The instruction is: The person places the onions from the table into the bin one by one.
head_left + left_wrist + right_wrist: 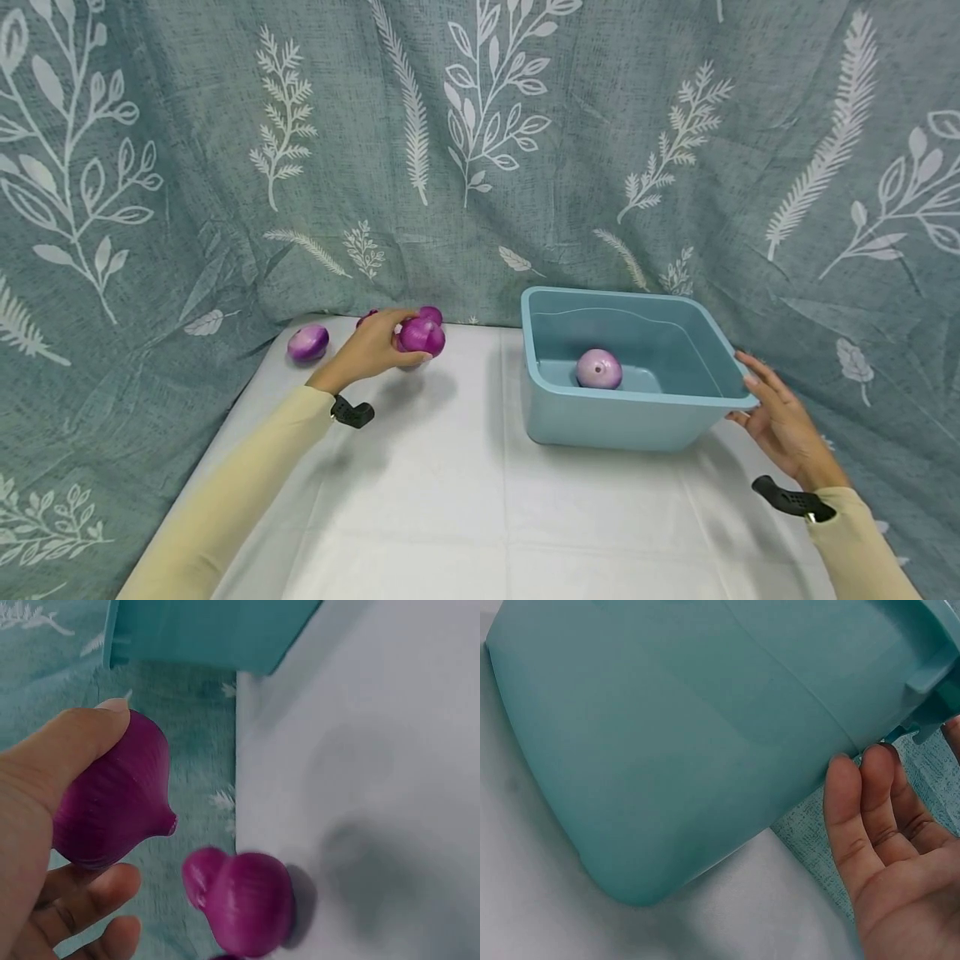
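My left hand (377,343) grips a purple onion (422,336) above the left part of the table. In the left wrist view, the thumb lies over this onion (116,795), and its short stem end points away from the palm. Other purple onions (251,904) lie behind and below that hand, partly hidden by it in the head view. On the right, a blue plastic bin (615,425) holds one pale purple onion (598,369). My right hand (783,429) holds the bin's right rim, with fingers (846,799) against the outer wall.
A lighter purple-and-white onion (308,342) lies at the table's far left corner. White cloth covers the table (420,500). A green-blue leaf-patterned curtain (450,250) hangs along the back and both sides.
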A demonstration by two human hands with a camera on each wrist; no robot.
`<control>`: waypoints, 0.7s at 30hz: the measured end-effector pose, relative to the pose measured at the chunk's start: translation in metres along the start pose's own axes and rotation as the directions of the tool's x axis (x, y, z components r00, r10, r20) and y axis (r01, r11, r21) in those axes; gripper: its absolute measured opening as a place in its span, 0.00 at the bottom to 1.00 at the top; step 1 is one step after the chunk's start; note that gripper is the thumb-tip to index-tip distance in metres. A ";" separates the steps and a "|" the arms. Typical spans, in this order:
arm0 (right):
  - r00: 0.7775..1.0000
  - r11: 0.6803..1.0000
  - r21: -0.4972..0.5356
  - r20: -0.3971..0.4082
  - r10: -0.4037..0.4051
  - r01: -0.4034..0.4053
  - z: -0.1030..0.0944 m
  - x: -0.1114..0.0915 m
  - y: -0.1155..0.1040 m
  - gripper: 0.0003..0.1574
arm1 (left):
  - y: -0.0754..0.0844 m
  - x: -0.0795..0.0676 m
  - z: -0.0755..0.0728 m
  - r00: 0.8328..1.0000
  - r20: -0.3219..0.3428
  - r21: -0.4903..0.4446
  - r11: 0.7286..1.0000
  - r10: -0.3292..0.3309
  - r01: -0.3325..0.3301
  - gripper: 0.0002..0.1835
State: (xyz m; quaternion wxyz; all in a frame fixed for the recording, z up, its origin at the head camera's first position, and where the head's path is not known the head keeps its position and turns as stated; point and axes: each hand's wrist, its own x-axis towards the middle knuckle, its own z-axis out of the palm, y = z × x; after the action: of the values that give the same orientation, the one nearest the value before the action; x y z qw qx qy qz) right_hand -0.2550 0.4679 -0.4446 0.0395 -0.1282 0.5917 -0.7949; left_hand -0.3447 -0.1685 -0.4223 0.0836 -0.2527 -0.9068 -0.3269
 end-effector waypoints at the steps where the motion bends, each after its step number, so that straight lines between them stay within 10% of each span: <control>1: 1.000 1.000 0.000 0.001 0.001 -0.001 0.000 0.000 0.000 0.34 | 0.003 0.002 0.001 1.000 0.003 -0.001 1.000 0.003 -0.003 0.44; 21: 1.000 1.000 0.009 -0.016 0.011 -0.010 0.000 0.001 0.001 0.34 | 0.065 0.036 0.019 0.996 0.019 -0.079 0.993 0.085 -0.083 0.43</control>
State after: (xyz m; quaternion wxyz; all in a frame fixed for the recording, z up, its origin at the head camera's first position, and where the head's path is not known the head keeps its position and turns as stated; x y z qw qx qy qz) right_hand -0.2562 0.4679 -0.4451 0.0395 -0.1184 0.5890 -0.7984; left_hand -0.3421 -0.0989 -0.3901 0.0774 -0.2971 -0.8828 -0.3555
